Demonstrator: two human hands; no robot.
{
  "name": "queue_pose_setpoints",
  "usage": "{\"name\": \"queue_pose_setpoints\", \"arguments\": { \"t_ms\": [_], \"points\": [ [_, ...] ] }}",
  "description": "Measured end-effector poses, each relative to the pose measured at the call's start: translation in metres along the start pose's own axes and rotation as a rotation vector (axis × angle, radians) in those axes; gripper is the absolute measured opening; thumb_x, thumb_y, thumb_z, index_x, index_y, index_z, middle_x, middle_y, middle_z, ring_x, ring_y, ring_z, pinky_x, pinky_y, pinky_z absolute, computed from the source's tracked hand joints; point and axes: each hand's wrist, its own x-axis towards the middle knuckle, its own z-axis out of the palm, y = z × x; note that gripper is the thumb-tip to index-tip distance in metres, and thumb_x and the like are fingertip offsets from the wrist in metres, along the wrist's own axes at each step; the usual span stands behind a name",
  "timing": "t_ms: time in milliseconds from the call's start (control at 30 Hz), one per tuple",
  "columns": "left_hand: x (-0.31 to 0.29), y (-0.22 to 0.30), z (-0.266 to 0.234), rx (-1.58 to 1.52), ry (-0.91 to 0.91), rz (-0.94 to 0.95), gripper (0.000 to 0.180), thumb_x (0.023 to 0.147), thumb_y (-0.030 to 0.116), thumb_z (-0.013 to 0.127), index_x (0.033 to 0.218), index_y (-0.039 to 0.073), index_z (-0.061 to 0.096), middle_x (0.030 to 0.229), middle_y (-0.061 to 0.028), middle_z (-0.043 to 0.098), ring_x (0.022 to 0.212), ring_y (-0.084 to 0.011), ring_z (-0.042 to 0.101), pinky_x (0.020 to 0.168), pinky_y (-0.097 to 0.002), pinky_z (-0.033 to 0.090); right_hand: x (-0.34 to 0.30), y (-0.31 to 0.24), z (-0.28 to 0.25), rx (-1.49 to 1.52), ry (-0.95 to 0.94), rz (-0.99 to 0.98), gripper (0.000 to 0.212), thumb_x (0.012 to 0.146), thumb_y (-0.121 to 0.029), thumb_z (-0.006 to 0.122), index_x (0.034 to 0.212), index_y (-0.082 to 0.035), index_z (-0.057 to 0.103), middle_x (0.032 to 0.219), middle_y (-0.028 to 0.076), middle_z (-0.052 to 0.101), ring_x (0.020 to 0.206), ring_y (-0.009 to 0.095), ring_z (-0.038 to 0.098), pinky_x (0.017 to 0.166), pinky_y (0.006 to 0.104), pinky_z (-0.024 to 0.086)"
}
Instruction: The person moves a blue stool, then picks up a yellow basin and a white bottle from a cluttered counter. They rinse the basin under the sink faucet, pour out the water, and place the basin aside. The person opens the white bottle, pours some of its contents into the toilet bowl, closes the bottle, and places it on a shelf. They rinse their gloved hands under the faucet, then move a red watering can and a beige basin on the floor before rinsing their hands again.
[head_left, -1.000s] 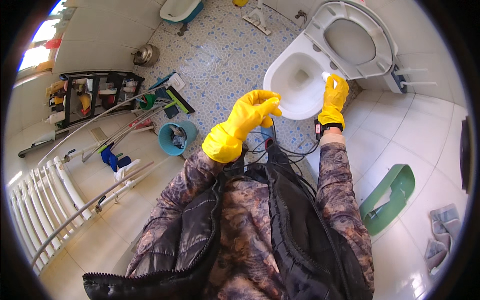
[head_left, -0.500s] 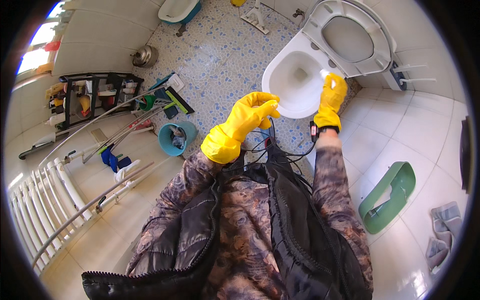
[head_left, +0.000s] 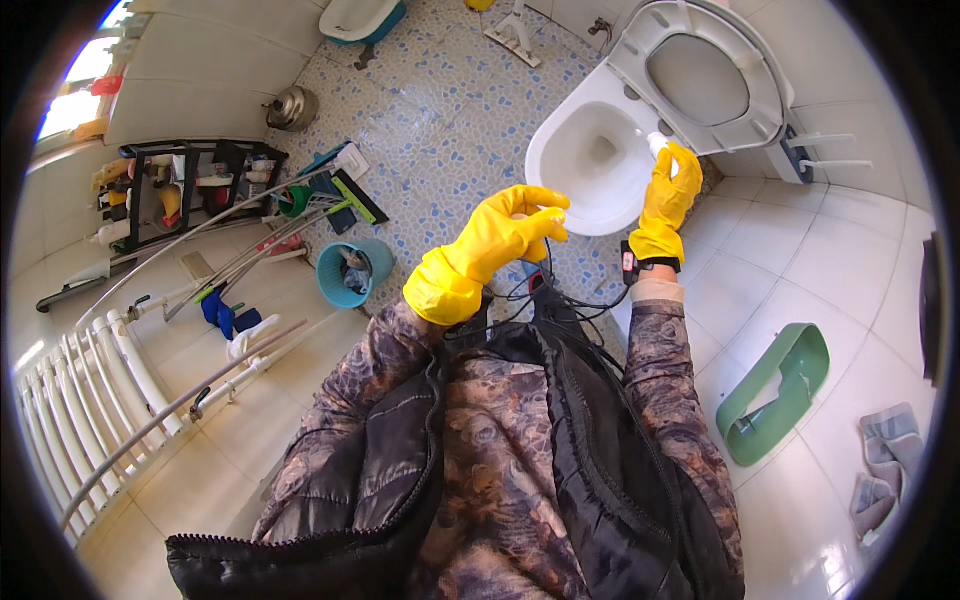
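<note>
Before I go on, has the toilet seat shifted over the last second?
No. The toilet seat still stands raised at the back of the toilet bowl, with no visible shift either way against that bowl.

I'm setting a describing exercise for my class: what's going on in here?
A person wearing yellow rubber gloves stands at a white toilet, its seat and lid raised. The right hand holds a small white container, seemingly a bottle, by the right side of the bowl. The left hand is curled near the bowl's front edge; whether it holds anything is unclear. A round blue plastic bin stands to the left.
</note>
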Motion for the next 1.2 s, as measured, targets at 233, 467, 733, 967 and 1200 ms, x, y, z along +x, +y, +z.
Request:
{"name": "queue_pose_setpoints", "arguments": {
  "t_ms": [233,467,733,967,1200],
  "points": [
    [0.002,0.0,-0.001,0.005,-0.002,0.026,0.031,0.087,0.018,0.068,0.113,0.003,0.062,0.084,-0.0078,0.068,0.057,-0.0087,0.053,0.054,-0.0221,0.044,-0.02,0.024,0.008,-0.096,-0.044,0.198,0.015,0.084,-0.014,0.065,0.093,-0.002,0.066,0.094,0.016,0.066,0.09,0.032,0.062,0.08,0.0413,0.048],
    [0.0,-0.002,-0.004,-0.025,-0.02,0.015,0.032,0.086,0.017,0.068,0.113,0.002,0.062,0.084,-0.0085,0.068,0.057,-0.0092,0.054,0.055,-0.0224,0.044,-0.028,0.034,0.001,0.397,0.094,0.955,0.029,0.089,-0.024,0.066,0.104,0.001,0.062,0.1,0.012,0.063,0.082,0.021,0.063,0.068,0.0294,0.054],
    [-0.001,0.002,0.0,0.004,-0.021,0.0,0.032,0.085,0.017,0.069,0.113,0.003,0.062,0.084,-0.0083,0.068,0.057,-0.0093,0.055,0.055,-0.0229,0.044,-0.018,0.009,-0.052,0.908,0.101,0.974,0.034,0.09,-0.03,0.066,0.109,-0.003,0.056,0.1,0.01,0.062,0.079,0.02,0.063,0.063,0.0258,0.054],
    [0.001,0.001,0.008,0.036,-0.018,0.009,0.031,0.085,0.017,0.07,0.112,0.004,0.063,0.084,-0.0067,0.069,0.056,-0.0095,0.054,0.055,-0.0228,0.045,-0.013,0.021,-0.027,0.363,-0.045,0.788,0.036,0.089,-0.034,0.067,0.107,-0.003,0.064,0.099,0.008,0.064,0.078,0.015,0.06,0.063,0.0267,0.05],
    [-0.002,-0.001,0.007,0.084,-0.03,-0.003,0.033,0.086,0.018,0.07,0.114,0.005,0.063,0.086,-0.0075,0.069,0.059,-0.0092,0.055,0.056,-0.0228,0.045,-0.013,0.033,-0.014,0.31,0.034,0.677,0.034,0.088,-0.031,0.067,0.107,-0.002,0.064,0.101,0.01,0.064,0.082,0.018,0.061,0.064,0.0289,0.052]
  ]
}}
